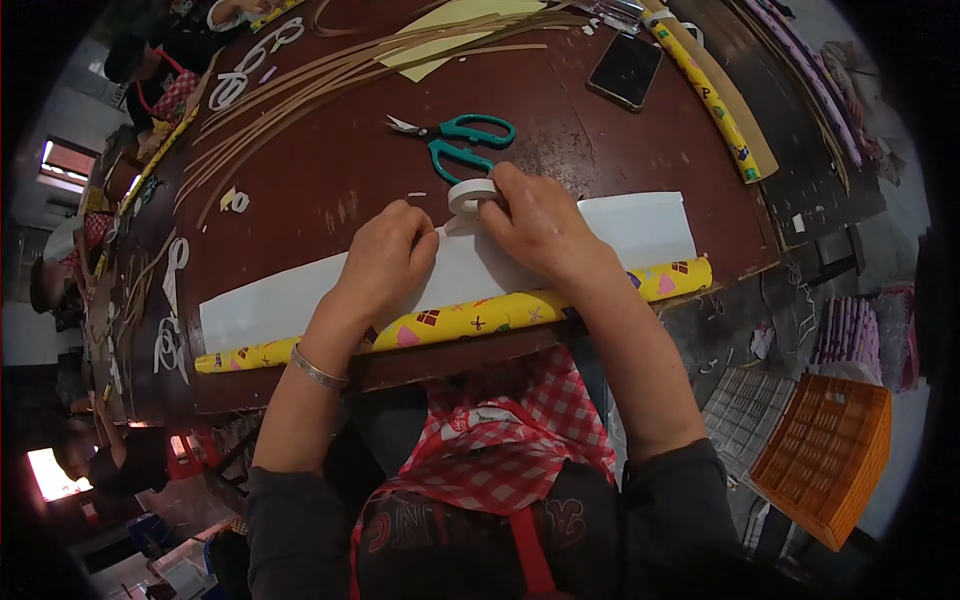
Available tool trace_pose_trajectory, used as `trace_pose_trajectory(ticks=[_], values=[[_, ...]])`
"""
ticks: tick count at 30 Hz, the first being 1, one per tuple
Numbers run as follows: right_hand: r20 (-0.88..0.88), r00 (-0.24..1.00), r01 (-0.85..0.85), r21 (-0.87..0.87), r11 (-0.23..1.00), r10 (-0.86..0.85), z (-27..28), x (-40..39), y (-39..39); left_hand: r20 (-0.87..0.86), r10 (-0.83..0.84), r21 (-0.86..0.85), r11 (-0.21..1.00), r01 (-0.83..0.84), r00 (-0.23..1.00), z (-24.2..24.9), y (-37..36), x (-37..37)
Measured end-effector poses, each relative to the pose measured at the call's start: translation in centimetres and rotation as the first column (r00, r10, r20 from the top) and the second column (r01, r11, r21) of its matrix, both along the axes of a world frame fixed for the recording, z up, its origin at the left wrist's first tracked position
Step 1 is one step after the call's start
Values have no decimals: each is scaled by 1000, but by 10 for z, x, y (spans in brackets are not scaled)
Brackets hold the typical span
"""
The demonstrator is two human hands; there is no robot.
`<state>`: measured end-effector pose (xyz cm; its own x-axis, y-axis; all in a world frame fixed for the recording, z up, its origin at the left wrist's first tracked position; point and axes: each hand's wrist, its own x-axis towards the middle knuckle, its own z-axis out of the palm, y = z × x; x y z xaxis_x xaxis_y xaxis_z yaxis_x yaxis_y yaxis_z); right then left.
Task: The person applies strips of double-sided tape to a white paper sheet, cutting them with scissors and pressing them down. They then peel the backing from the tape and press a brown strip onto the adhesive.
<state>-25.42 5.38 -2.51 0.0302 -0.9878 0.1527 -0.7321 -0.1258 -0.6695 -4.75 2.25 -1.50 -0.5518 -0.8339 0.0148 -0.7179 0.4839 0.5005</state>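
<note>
My right hand [540,225] grips a white tape roll [468,194] at the far edge of a white sheet of paper [640,222]. My left hand [388,258] rests on the same sheet, its fingertips pinching the tape's loose end beside the roll. A yellow patterned roll of wrapping paper [470,322] lies along the sheet's near edge, partly under both wrists. Green-handled scissors [455,135] lie just beyond the tape on the dark wooden table [330,170].
A black phone [626,69] lies at the far right, beside another yellow patterned roll [705,95]. Thin bamboo strips [330,75] fan across the far table. An orange crate [828,455] stands on the floor at right. Another person [150,80] sits at far left.
</note>
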Motion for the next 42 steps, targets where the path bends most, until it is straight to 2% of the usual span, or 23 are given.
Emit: trace_pose_trajectory(ticks=[6, 13, 16, 28, 30, 34, 37, 39, 40, 42], values=[[10, 1000, 1, 5, 1000, -1, 0, -1, 0, -2, -6, -66, 998, 6, 1000, -3, 2, 0], [10, 1000, 3, 18, 1000, -3, 2, -1, 0, -5, 24, -63, 998, -25, 1000, -2, 4, 1], [-4, 1000, 3, 7, 1000, -3, 2, 0, 0, -35, 56, 16, 998, -56, 998, 0, 4, 2], [-7, 1000, 1, 18, 1000, -1, 3, -1, 0, -46, -23, -9, 1000, 23, 999, -1, -1, 10], [-14, 1000, -2, 15, 1000, 3, 3, -1, 0, -108, -8, 71, 997, 16, 994, 1, 1, 12], [-18, 1000, 4, 17, 1000, -4, 5, 0, 1, -127, -54, 56, 997, 62, 990, 1, 4, 11], [-5, 1000, 0, 26, 1000, 0, 4, -1, 0, -105, -114, -14, 993, 113, 988, 0, 5, 12], [-7, 1000, 1, 22, 1000, -1, 3, -1, 0, -48, -171, -121, 979, 165, 984, -1, 9, 14], [-7, 1000, 0, 18, 1000, 0, 3, -1, 0, -49, -170, -122, 979, 163, 984, -3, 12, 16], [-3, 1000, -6, 18, 1000, 6, 3, -1, 0, -81, -195, -240, 956, 171, 977, -6, 17, 18]])
